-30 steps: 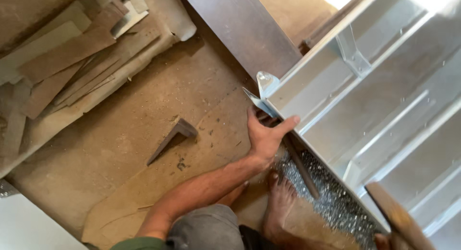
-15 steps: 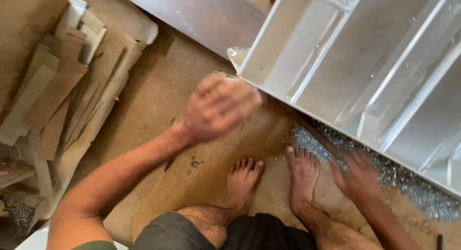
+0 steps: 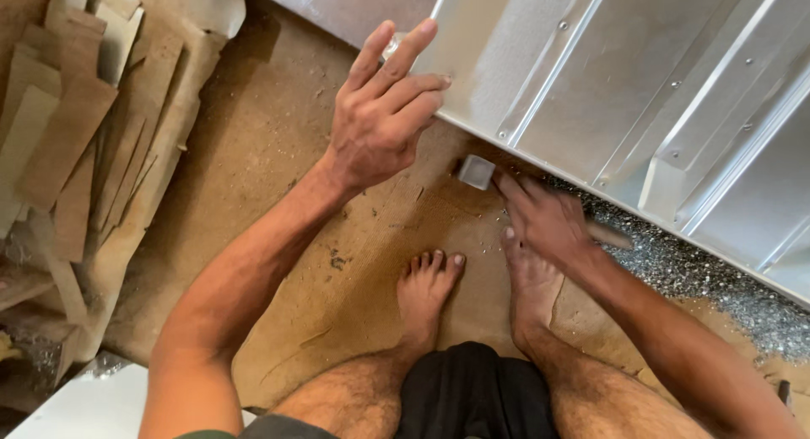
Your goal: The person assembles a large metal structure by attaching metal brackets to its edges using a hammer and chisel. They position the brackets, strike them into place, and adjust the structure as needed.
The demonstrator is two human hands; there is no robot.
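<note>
Two hands at the lower edge of a ribbed metal panel [image 3: 641, 93]

The left hand [image 3: 380, 123] is raised, its grip released with fingers spread, fingertips over the panel's corner. The right hand [image 3: 548, 220], just below that edge, has its grip clenched on a hammer [image 3: 478, 171] whose head nearly touches it.

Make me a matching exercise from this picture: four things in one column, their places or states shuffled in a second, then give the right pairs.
Things:
1. left hand
2. right hand
3. metal panel
4. cardboard strips

Places or states:
A. piled at the left edge of the view
B. raised with fingers spread, at the panel's near corner
C. low by the floor, gripping a handle that ends in a small grey block
D. ribbed and shiny, filling the upper right

Pairs: 1-B, 2-C, 3-D, 4-A
</note>
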